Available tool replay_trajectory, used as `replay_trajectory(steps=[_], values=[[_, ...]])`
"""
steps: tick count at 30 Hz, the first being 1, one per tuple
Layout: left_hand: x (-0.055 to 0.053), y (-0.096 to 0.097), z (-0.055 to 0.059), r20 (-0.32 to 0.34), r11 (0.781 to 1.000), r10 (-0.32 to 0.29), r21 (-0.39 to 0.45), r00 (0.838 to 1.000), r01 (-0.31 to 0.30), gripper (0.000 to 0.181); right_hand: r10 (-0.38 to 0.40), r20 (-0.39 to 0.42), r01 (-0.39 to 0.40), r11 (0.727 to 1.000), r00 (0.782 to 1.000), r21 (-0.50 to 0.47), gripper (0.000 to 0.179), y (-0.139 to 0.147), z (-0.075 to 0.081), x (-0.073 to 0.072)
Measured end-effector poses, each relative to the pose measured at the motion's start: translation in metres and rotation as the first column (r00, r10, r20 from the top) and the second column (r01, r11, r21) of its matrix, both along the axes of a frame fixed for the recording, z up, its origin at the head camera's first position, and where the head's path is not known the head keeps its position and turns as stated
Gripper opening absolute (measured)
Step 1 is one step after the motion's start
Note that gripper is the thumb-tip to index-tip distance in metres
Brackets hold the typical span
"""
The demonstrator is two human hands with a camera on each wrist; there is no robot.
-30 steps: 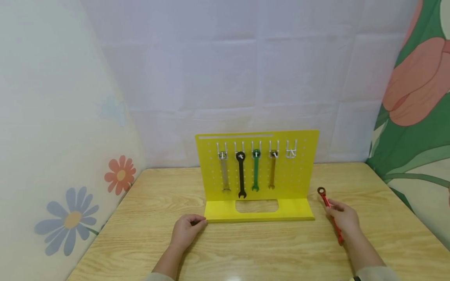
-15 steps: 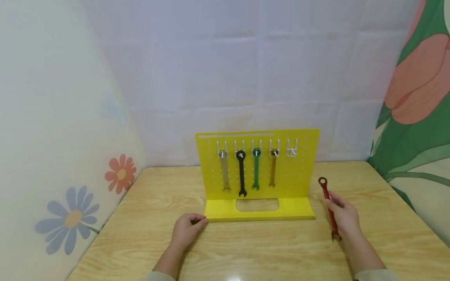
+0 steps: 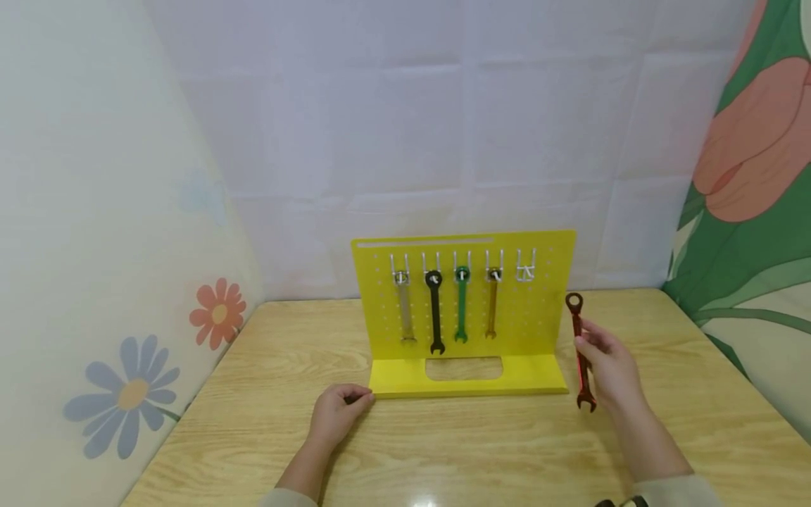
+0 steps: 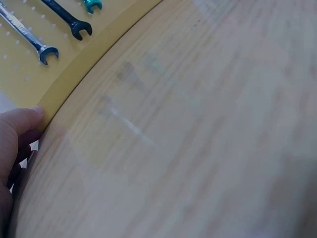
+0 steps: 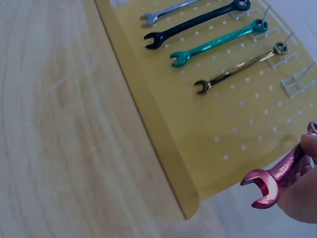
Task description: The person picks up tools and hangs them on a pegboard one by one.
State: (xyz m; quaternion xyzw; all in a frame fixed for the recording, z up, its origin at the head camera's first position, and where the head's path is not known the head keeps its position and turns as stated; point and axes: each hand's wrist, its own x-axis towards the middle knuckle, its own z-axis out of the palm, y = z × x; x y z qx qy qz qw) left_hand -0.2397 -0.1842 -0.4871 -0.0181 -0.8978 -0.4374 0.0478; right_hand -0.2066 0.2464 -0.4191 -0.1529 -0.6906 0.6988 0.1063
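My right hand (image 3: 613, 370) holds a red combination wrench (image 3: 583, 384) by the middle of its shaft, upright with the ring end on top. It is beside the right edge of a yellow pegboard stand (image 3: 535, 324). In the right wrist view the wrench's open end (image 5: 280, 171) points toward the table, and the fingers partly hide the shaft. My left hand (image 3: 336, 415) pinches the front left corner of the stand's base. On the board's hooks hang a silver wrench (image 3: 405, 313), a black wrench (image 3: 435, 313), a green wrench (image 3: 462, 306) and a gold wrench (image 3: 492, 306).
The rightmost hook (image 3: 525, 272) on the board bears no wrench. A wood-grain table (image 3: 481, 451) carries the stand, whose base has a rectangular cutout. Behind is a white cloth backdrop (image 3: 380, 141), with flower-printed panels at both sides.
My right hand has raised the red wrench, moved it slightly left toward the board and turned it more upright. The left hand has stayed at the stand's corner.
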Motion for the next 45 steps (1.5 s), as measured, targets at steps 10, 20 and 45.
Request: replay_trajectory(steps=[10, 20, 45], values=[[0.0, -0.001, -0.001, -0.003, 1.0, -0.012, -0.003, 1.0, 0.012, 0.006, 0.048, -0.101, -0.055, 0.997, 0.994, -0.062, 0.041, -0.02, 0.023, -0.004], [0.0, -0.001, -0.002, 0.006, 1.0, -0.009, -0.011, 1.0, 0.009, 0.006, 0.09, -0.22, -0.124, 0.981, 0.971, -0.146, 0.036, -0.042, 0.034, -0.009], [0.001, -0.001, -0.002, -0.038, 1.0, -0.017, -0.013, 0.999, 0.017, 0.006, 0.135, -0.115, -0.144, 0.987, 0.984, -0.07, 0.041, -0.052, 0.029, -0.041]])
